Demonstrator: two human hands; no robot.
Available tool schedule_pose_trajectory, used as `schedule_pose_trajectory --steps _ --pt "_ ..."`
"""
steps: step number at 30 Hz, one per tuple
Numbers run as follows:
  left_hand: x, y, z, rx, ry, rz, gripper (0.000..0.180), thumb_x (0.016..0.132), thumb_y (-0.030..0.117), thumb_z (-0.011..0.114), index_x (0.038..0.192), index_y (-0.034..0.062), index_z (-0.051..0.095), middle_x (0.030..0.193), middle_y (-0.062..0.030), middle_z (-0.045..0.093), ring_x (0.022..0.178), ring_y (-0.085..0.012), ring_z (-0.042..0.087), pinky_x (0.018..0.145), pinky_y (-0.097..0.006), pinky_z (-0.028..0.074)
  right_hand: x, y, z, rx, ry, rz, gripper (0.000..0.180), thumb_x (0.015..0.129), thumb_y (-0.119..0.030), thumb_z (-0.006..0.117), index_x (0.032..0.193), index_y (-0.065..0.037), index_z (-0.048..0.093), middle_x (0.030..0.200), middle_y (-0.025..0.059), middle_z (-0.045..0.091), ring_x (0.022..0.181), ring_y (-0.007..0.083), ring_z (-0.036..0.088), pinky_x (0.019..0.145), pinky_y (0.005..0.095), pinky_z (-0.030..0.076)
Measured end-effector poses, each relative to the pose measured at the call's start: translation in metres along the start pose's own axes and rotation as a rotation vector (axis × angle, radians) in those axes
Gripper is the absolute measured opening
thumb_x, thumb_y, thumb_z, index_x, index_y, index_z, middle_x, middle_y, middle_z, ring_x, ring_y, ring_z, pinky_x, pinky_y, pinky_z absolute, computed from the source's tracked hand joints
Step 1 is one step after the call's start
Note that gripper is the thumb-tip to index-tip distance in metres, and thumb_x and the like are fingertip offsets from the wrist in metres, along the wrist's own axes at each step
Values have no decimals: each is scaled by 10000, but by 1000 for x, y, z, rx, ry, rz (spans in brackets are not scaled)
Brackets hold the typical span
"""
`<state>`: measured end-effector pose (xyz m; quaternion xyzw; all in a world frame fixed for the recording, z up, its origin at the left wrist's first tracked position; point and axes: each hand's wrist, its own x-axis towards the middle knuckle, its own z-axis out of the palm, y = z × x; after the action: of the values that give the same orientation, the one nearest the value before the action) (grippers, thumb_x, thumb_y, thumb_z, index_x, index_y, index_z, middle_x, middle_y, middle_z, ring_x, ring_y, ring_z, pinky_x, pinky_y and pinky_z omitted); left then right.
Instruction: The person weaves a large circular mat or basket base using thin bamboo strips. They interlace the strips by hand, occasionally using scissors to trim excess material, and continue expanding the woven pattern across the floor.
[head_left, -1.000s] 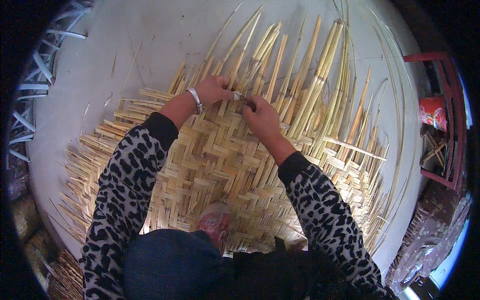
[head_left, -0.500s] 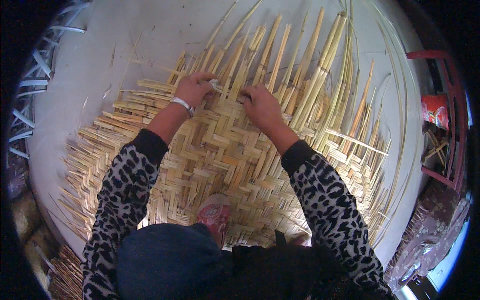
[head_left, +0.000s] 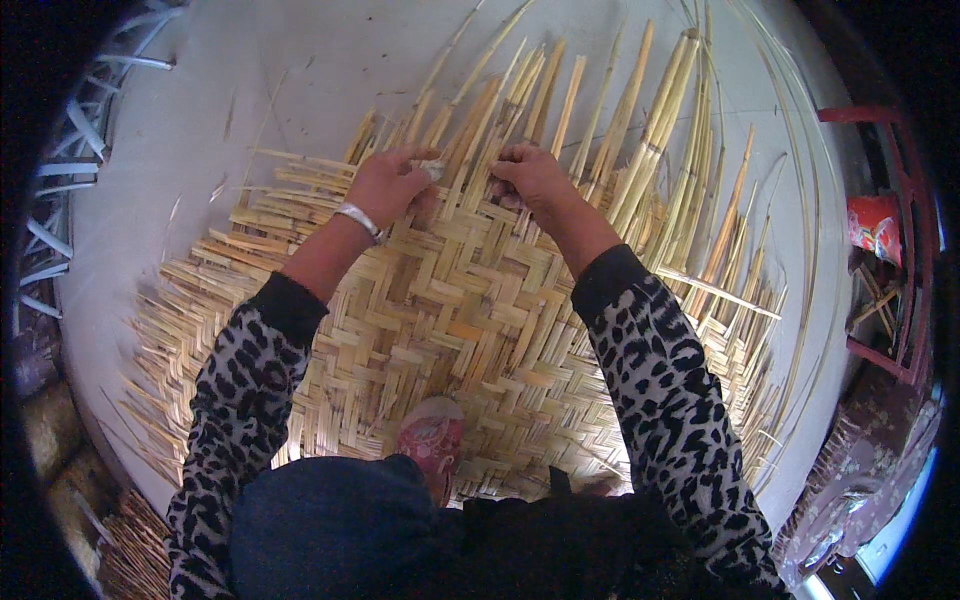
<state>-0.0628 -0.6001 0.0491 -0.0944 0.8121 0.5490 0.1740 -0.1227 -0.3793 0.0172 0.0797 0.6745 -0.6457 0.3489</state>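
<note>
A mat of flat, split-cane strips (head_left: 430, 300) in a zigzag weave lies on the floor beneath me, pale yellow with brown patches. Long unwoven strip ends (head_left: 620, 120) fan out from its far edge. At that edge my left hand (head_left: 390, 188) is closed in a pinch around a strip end, with something whitish wrapped at its fingertips. A silver bracelet (head_left: 360, 221) circles the left wrist. Slightly to the right, my right hand (head_left: 538, 182) has its fingers curled together on another strip; the fingertips are partly hidden. My shoe (head_left: 432, 435) rests on the woven part.
Loose long strips (head_left: 800, 200) curve over the pale floor (head_left: 330, 60) on the right. A dark red frame (head_left: 905, 250) with a red patterned item (head_left: 873, 225) stands at the far right. Bent grey bars (head_left: 85, 130) line the left, and thin brown sticks (head_left: 135, 545) lie lower left.
My right hand has shifted a little right and farther from me, widening the gap between my hands. The left hand stays at nearly the same spot. Some strips between them lean differently.
</note>
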Motion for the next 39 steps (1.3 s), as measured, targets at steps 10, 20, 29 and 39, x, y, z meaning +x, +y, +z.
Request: schedule_pose_trajectory --steps 10,20,29,39 --pt "62 12 25 532 -325 138 399 818 250 668 1159 46 636 993 -153 696 867 -225 656 793 -352 513 -12 5 -4 -101 99 -71 168 872 -88 627 1016 -3 619 766 62 635 605 148 624 529 268 517" --pt "67 2 27 630 -276 207 353 809 359 654 942 33 682 788 -173 664 740 -299 654 720 -422 522 8 6 0 -631 281 -232 308 701 -284 718 876 -32 692 806 154 693 748 294 688 690 389 545" --pt "60 -3 40 575 -117 172 399 753 369 708 932 15 668 838 -199 668 790 -354 644 727 -430 508 7 8 0 -916 350 -382 325 774 -308 650 867 3 659 806 208 667 759 372 664 703 442 530" --pt "71 -5 37 647 -230 146 415 721 358 737 885 -12 644 873 -217 657 819 -348 649 738 -434 507 -84 39 47 -1034 116 -241 328 804 -364 637 874 -45 667 820 184 668 788 378 646 701 477 509"
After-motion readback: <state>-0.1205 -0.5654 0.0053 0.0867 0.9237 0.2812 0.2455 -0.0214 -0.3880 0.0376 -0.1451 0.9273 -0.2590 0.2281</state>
